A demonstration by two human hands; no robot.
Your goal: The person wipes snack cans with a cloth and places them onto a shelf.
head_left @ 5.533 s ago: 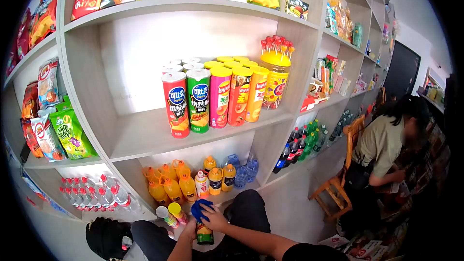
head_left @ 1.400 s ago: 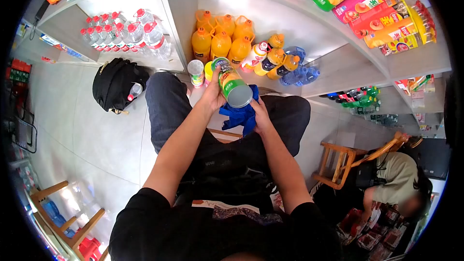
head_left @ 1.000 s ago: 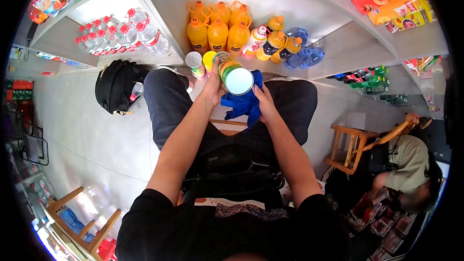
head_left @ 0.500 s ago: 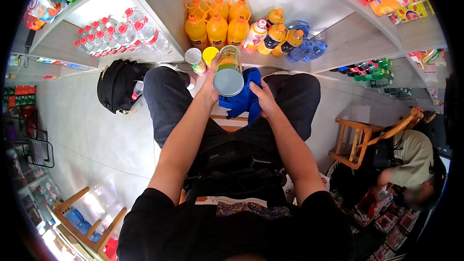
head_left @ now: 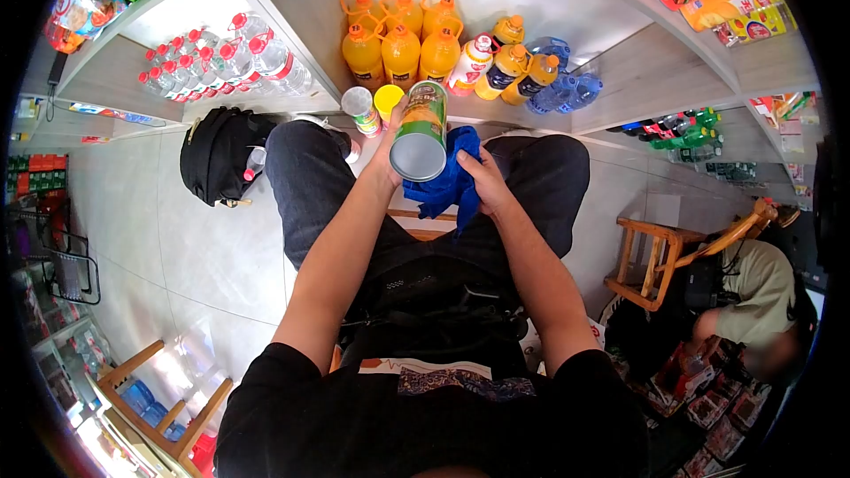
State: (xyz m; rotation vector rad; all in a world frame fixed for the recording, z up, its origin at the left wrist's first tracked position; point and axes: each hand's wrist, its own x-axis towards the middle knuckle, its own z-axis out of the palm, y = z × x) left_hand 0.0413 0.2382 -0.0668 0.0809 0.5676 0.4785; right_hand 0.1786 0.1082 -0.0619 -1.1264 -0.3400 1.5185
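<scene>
My left hand (head_left: 390, 156) is wrapped round a green can (head_left: 421, 128) with a silvery end turned toward me. Just right of it, my right hand (head_left: 483, 181) grips a blue cloth (head_left: 447, 188), which hangs between my knees and touches the can's side. Beyond the can, a canister with a yellow lid (head_left: 388, 99) and one with a pale lid (head_left: 359, 104) stand side by side in front of the shelf.
Orange juice bottles (head_left: 400, 55) and blue-capped water bottles (head_left: 575, 93) fill the shelf ahead. A black backpack (head_left: 217, 158) lies on the floor at left. At right are a wooden stool (head_left: 651, 261) and another person (head_left: 760, 292) bent over packages.
The can has turned slightly in my left hand, and more of its printed label shows. The blue cloth has shifted a little in my right hand.
</scene>
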